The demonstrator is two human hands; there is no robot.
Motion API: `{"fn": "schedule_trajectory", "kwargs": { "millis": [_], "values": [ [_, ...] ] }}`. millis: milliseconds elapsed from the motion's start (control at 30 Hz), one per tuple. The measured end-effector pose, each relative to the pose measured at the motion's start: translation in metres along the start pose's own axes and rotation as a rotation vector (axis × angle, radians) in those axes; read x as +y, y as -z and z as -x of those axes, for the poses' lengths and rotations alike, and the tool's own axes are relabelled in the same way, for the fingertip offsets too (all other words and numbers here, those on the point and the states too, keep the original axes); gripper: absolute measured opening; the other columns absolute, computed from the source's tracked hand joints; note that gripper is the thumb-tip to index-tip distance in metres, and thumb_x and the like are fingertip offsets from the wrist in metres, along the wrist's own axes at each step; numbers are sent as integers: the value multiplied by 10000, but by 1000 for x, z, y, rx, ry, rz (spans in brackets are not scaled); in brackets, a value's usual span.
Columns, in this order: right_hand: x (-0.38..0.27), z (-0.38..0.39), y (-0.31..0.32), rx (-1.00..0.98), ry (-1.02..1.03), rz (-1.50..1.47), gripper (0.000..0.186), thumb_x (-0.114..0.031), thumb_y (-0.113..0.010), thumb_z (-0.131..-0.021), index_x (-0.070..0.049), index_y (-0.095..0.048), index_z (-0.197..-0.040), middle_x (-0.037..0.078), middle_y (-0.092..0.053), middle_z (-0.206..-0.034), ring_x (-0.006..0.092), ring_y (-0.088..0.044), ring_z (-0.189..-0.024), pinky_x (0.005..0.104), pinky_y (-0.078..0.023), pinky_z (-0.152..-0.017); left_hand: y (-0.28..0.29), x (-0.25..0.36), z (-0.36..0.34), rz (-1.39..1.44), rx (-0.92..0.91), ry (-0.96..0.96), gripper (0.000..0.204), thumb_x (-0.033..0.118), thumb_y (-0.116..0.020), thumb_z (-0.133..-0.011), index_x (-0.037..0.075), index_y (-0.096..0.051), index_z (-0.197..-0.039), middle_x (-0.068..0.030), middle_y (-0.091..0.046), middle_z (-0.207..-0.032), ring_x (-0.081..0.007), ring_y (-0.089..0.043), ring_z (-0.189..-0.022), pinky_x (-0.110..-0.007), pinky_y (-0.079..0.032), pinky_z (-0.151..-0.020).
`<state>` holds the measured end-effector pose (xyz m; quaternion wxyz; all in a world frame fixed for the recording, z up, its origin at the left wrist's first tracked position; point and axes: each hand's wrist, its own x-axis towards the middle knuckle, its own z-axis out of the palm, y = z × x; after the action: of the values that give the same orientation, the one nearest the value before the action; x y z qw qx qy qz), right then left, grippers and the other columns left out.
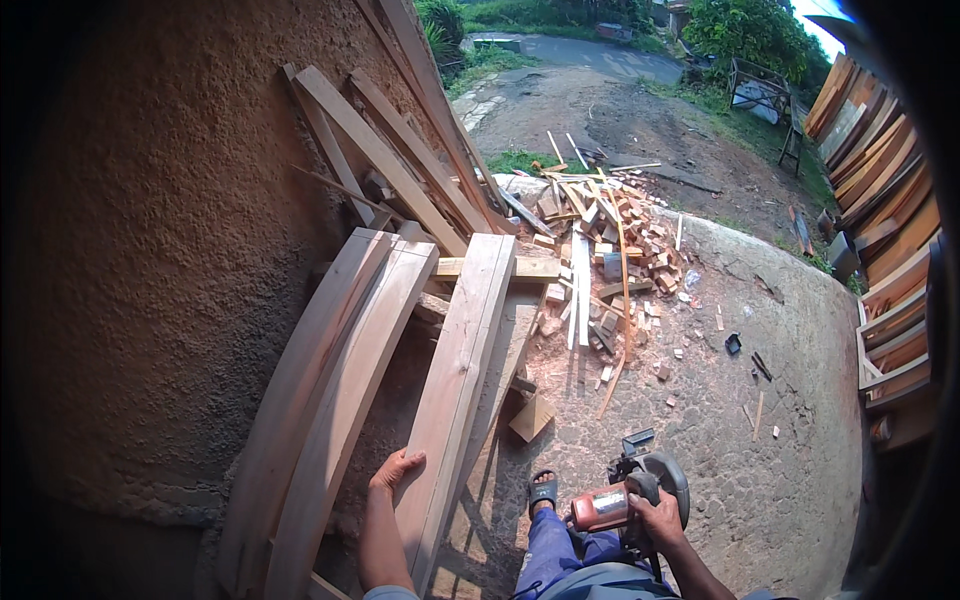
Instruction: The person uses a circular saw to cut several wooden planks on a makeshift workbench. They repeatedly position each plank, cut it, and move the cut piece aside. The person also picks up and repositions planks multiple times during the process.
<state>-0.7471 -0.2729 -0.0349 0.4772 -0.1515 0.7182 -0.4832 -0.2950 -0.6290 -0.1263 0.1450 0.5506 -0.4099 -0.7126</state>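
Head view. Right hand [660, 520]: clenched around the handle of one red-and-grey power tool [603, 509], its red body lying to the left of my grip. Left hand [397, 470]: laid over the left edge of one long timber [462, 370], which runs forward from it; I see the fingers only in part and cannot tell whether they grip. Left of that hand: two planks [350, 370], side by side. Ahead and to its right: one wooden block [532, 418]. Well ahead of both hands: a heap of offcuts [655, 262].
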Motion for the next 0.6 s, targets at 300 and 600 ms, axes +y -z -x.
{"fn": "schedule_trajectory", "kwargs": {
  "millis": [300, 600],
  "values": [
    [-28, -18, -55, 84, -127, 101, 416, -285, -746, -921, -15, -693, -1233, 93, -725, -1089, 171, -650, -988, 348, -523, -896, -143, 155, -71, -1063, 568, -1042, 576, 334, -800, -841, 7, -660, -1293, -170, -628, -1323, -362, -569, -1199, -466, -450, -1047],
    [-8, -21, -85, 178, -160, 140, 512, -181, -749, -913, 11, -612, -1367, 127, -664, -1310, 234, -624, -1208, 359, -504, -1004, -315, 275, -333, -1380, 83, -878, 955, 485, -809, -814, 80, -380, -1566, -199, -303, -1655, -364, -273, -1541, -502, -250, -1253]
  ]
}}
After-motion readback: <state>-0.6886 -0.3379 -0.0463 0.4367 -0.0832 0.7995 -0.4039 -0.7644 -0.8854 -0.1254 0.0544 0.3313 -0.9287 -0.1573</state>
